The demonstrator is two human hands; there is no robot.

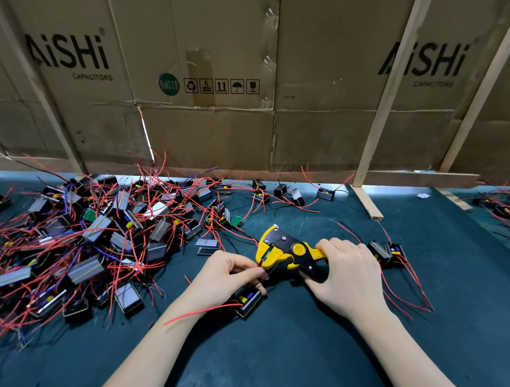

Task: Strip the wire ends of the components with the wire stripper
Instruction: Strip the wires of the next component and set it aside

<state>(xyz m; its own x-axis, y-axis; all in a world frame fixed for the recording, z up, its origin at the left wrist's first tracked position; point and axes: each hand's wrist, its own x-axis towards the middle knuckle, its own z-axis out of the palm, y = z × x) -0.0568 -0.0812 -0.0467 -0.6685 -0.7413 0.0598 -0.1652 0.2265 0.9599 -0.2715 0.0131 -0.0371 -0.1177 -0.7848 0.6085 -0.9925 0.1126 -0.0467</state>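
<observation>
My right hand (350,281) grips the stripper (289,252) handles, head pointing left. My left hand (225,275) pinches a thin wire (266,277) at the stripper's mouth; its component (247,301) lies under the fingers on the mat (299,356). A pile (79,244) of components lies left; 2 components (387,253) sit right.

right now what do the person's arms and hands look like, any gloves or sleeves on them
Both forearms are bare as far as the view shows, with no sleeves in frame. The left hand and the right hand wear no gloves. No rings, watch, wristband or markings show on the fingers or wrists. Above the forearms, the arms run out of the picture, so clothing higher up cannot be told.
</observation>
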